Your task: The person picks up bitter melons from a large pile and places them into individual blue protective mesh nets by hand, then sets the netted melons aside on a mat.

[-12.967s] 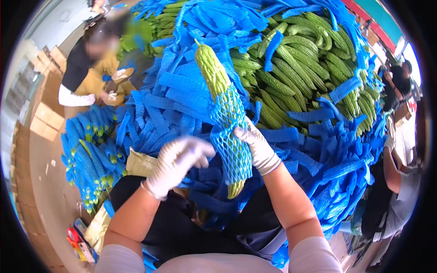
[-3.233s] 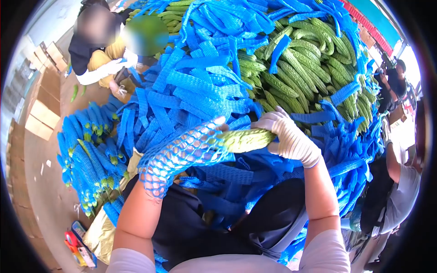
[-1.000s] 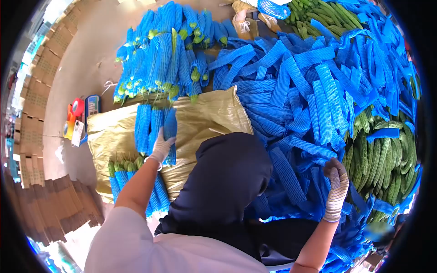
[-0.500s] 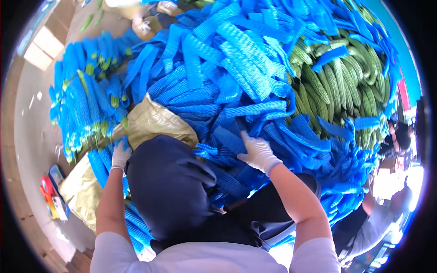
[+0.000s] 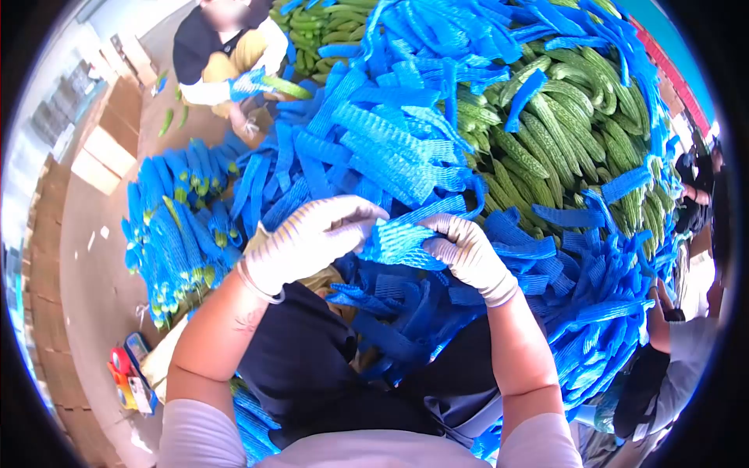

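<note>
My left hand point(image 5: 316, 238), in a white glove, pinches one end of a blue foam net sleeve point(image 5: 402, 243). Gripping the other end with thumb and fingers is my gloved right hand point(image 5: 468, 253). The sleeve is held up and stretched a little between the two hands, above my lap. Beneath and beyond it spreads a heap of loose blue net sleeves point(image 5: 398, 140). Long, bumpy green bitter melons point(image 5: 538, 144) lie piled to the right, with a few sleeves on top.
At the left, rows of sleeved melons point(image 5: 175, 226) lie on the floor. A red tape dispenser point(image 5: 121, 363) sits near the lower left. Cardboard boxes point(image 5: 101, 168) stand farther back. Another person point(image 5: 226, 58) crouches at the top left, holding a sleeved melon; more people are at the right edge.
Both hands have come up and together, and a net sleeve is now held between them. The view has tilted up, bringing the crouching person into sight.
</note>
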{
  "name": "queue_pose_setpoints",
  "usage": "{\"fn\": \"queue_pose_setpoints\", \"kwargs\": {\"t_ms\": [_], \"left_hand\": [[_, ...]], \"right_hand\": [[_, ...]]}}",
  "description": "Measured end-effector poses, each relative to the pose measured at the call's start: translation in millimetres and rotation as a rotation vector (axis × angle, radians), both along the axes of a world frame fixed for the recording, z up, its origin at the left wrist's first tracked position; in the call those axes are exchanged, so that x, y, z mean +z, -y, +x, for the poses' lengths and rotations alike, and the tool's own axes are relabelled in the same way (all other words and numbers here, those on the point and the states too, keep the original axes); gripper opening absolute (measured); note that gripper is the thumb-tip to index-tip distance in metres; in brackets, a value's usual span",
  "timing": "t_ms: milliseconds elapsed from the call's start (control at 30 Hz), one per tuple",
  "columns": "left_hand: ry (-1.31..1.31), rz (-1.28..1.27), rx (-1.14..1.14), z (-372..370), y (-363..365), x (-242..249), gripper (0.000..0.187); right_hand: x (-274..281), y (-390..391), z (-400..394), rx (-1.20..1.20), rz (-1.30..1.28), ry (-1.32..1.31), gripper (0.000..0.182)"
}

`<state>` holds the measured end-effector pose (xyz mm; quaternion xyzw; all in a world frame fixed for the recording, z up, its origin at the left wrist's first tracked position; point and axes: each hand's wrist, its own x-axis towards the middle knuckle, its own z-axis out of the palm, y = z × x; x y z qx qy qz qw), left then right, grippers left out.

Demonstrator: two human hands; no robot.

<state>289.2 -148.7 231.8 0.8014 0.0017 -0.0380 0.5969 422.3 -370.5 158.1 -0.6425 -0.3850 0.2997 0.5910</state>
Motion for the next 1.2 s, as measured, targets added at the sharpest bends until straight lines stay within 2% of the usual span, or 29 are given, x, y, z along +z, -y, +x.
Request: {"fn": "queue_pose_setpoints", "kwargs": {"t_ms": [33,133,200,300,400,433,500,533,567,633,667,700,767,833,867,900,967,1000,1033,1133,1167,1200], "left_hand": [[0.072,-0.028,0.014,9,11,-5,0.027],[-0.058,-0.071,0.058,19,26,-2,0.024],[-0.127,-0.304,0.125,28,33,-7,0.023],[-0.089,-0.190,0.106,38,42,-11,0.019],[-0.073,-0.131,0.110,49,55,-10,0.012],[-0.060,-0.125,0.104,55,56,-18,0.010],[0.064,-0.206,0.225,64,65,-29,0.009],[0.175,-0.198,0.240,69,65,-42,0.009],[0.230,-0.136,0.271,72,67,-46,0.009],[0.255,-0.226,0.191,71,73,-54,0.009],[0.179,-0.312,0.143,71,76,-58,0.010],[0.138,-0.484,0.079,71,77,-65,0.010],[0.077,-0.612,0.017,71,70,-67,0.012],[-0.079,-0.845,0.025,68,53,-60,0.013],[-0.082,-0.860,0.026,68,44,-62,0.014],[-0.074,-0.909,0.028,66,38,-61,0.014],[-0.078,-0.968,0.061,61,28,-59,0.013],[-0.076,-0.970,0.062,60,25,-58,0.013],[-0.064,-0.934,0.076,59,22,-58,0.013],[-0.020,-0.893,0.112,57,18,-61,0.014],[0.010,-0.888,0.134,56,20,-62,0.015],[0.011,-0.889,0.135,55,23,-61,0.015]], "right_hand": [[1,6,2,-0.020,-0.010,0.026,0.025],[-1,20,10,-0.097,-0.017,0.012,0.024],[1,30,17,-0.156,-0.064,0.040,0.022],[-4,38,28,-0.162,-0.063,0.021,0.021],[-5,35,32,-0.242,-0.104,0.263,0.024],[-5,33,32,-0.320,-0.132,0.463,0.033],[-15,19,27,-0.652,-0.052,0.819,0.047],[-18,19,25,-0.634,-0.004,0.748,0.059],[-16,18,23,-0.512,0.064,0.469,0.070],[2,14,5,-0.253,0.262,-0.293,0.082],[-5,13,5,-0.120,0.276,-0.457,0.088],[-8,9,3,-0.107,0.283,-0.527,0.086],[1,9,4,-0.046,0.260,-0.694,0.082],[4,7,11,-0.058,0.279,-0.684,0.074],[5,5,11,-0.090,0.281,-0.691,0.063],[1,6,15,-0.090,0.280,-0.689,0.063],[-5,7,21,-0.059,0.115,-0.360,0.051],[-6,3,16,-0.130,0.104,-0.313,0.037],[-8,0,13,-0.127,0.102,-0.313,0.037],[-23,-14,8,-0.368,0.113,-0.152,0.021],[-28,-16,10,-0.366,0.112,-0.150,0.021],[-32,-18,13,-0.397,0.022,0.050,0.020]]}}
